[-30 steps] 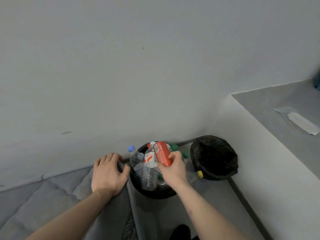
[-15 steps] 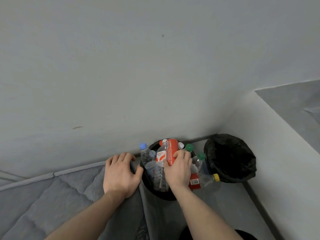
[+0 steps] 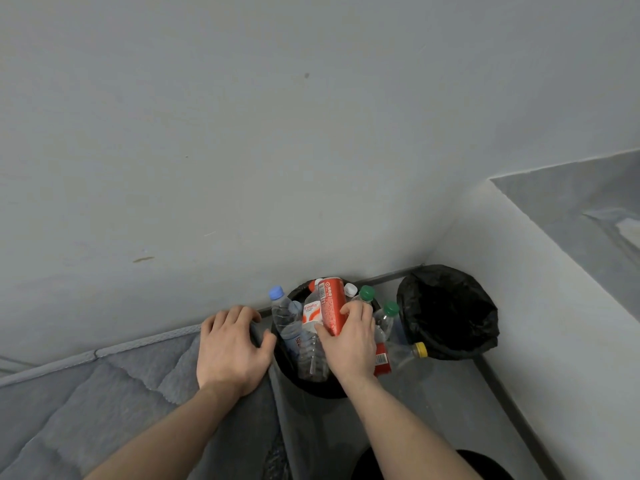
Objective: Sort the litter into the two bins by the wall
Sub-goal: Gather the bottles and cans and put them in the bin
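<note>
Two black bins stand in the corner by the wall. The left bin (image 3: 313, 388) is packed with several clear plastic bottles, among them one with a blue cap (image 3: 276, 292) and one with a green cap (image 3: 366, 292). My right hand (image 3: 349, 341) grips a red can (image 3: 331, 305) upright over that bin, among the bottles. The right bin (image 3: 446, 311) is lined with a black bag and looks dark inside. My left hand (image 3: 230, 348) lies flat, fingers spread, on the corner of a grey mattress (image 3: 114, 393) beside the left bin.
A bottle with a yellow cap (image 3: 420, 349) leans out between the two bins. A white ledge with a grey top (image 3: 568, 216) rises on the right. A dark shape (image 3: 429, 467) shows at the bottom edge on the narrow floor strip.
My right hand has lowered the red can deeper among the bottles in the left bin. The view has shifted slightly; my left hand stays pressed on the mattress.
</note>
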Tool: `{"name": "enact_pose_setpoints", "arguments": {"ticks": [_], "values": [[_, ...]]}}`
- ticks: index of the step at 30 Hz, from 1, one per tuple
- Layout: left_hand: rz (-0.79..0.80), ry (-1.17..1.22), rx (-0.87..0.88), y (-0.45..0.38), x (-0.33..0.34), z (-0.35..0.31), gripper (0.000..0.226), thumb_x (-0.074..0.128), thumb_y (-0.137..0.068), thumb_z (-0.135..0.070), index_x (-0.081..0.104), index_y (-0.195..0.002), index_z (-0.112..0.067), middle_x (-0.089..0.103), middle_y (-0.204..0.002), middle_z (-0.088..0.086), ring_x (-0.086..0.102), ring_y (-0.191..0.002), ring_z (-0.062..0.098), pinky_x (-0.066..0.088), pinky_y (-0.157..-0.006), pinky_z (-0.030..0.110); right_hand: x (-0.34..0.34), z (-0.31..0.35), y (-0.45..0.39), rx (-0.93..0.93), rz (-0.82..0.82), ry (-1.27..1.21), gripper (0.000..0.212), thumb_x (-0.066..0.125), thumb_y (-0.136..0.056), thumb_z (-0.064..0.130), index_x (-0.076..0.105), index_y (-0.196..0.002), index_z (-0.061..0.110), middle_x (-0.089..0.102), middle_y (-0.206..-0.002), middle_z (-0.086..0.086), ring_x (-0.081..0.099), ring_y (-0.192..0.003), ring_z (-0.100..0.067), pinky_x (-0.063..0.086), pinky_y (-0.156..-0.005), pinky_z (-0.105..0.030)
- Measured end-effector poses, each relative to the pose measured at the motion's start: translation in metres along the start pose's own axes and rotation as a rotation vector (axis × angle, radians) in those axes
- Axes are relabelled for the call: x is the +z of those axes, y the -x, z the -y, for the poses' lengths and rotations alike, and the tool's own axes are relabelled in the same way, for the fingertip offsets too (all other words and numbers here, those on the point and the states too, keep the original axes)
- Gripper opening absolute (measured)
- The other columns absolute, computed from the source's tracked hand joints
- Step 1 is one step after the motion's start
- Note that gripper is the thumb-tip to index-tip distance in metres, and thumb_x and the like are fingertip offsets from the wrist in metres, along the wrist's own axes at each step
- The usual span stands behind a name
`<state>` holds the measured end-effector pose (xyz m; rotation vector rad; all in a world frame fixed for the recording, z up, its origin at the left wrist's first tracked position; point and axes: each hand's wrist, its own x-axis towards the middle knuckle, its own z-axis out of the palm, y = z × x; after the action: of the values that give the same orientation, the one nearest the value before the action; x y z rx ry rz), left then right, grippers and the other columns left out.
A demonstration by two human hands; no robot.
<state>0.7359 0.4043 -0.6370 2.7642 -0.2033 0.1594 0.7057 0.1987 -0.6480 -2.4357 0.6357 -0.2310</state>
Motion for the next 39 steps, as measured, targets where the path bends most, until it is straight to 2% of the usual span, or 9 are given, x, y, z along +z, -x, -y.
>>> {"name": "enact_pose_setpoints", "arguments": {"ticks": [7,15,19,24,39], "values": [[0.003,0.004,-0.008,0.001,-0.003,-0.003,0.02,0.05,-0.079,-0.051,0.054,-0.09,-0.035,0.06,-0.093,-0.014,0.054,-0.094,0.017,0.037,-0.095,0.036,-0.007,-0.006,0.005,0.006,0.04,0.026,0.058,0.082,-0.079,0.043,0.043,-0.119,0.028,0.044,-0.127,0.007,0.056,-0.114,-0.014,0.055,-0.092,-0.031],[0.006,0.004,-0.013,0.0,-0.003,-0.002,0.02,0.049,-0.079,-0.052,0.053,-0.089,-0.035,0.06,-0.092,-0.014,0.054,-0.093,0.017,0.037,-0.094,0.036,-0.006,-0.008,0.009,0.048,0.081,0.02,0.065,0.082,-0.079,0.042,0.042,-0.127,0.027,0.045,-0.134,0.005,0.054,-0.121,-0.016,0.056,-0.092,-0.032],[0.003,0.005,-0.007,0.0,-0.003,-0.003,0.02,0.049,-0.079,-0.052,0.053,-0.09,-0.035,0.06,-0.092,-0.014,0.054,-0.092,0.016,0.038,-0.094,0.036,-0.009,-0.012,0.008,0.055,0.084,0.036,0.064,0.082,-0.08,0.041,0.042,-0.127,0.027,0.045,-0.133,0.005,0.055,-0.121,-0.017,0.056,-0.094,-0.034],[0.008,0.0,-0.009,0.0,-0.003,-0.002,0.02,0.05,-0.08,-0.052,0.053,-0.09,-0.035,0.06,-0.093,-0.014,0.054,-0.093,0.017,0.037,-0.095,0.036,-0.007,-0.015,0.009,0.062,0.095,0.011,0.066,0.083,-0.077,0.043,0.042,-0.126,0.028,0.045,-0.129,0.007,0.055,-0.118,-0.015,0.058,-0.089,-0.036],[0.011,0.0,-0.015,0.001,-0.003,-0.002,0.019,0.052,-0.08,-0.05,0.053,-0.09,-0.034,0.061,-0.093,-0.014,0.054,-0.093,0.017,0.037,-0.094,0.036,-0.001,-0.022,0.01,0.048,0.105,0.021,0.063,0.082,-0.079,0.042,0.041,-0.126,0.029,0.048,-0.129,0.007,0.056,-0.12,-0.014,0.058,-0.092,-0.034]]}}
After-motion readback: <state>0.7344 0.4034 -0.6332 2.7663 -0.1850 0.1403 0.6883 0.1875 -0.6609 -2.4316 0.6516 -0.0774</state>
